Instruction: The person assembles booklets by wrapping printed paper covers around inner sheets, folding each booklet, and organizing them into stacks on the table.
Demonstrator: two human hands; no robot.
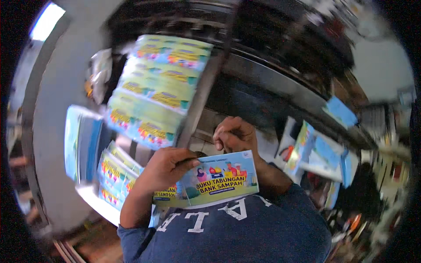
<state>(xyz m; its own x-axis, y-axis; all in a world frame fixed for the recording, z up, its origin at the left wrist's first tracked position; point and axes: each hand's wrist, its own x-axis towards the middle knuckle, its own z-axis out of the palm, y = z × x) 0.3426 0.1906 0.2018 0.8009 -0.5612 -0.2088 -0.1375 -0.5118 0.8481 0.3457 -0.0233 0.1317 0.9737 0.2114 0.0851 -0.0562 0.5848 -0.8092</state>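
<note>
Two hands meet at chest height — the left hand (164,168) pinches a colourful booklet (219,177) by its left edge; the right hand (234,135) curls shut just above it, apparently empty. Held one-sided, the booklet could slip onto the stacked booklets (114,175) below.

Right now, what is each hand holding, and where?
Left hand pinches the colourful booklet at its upper left edge. Right hand is a loose fist above it, apparently empty.
</note>
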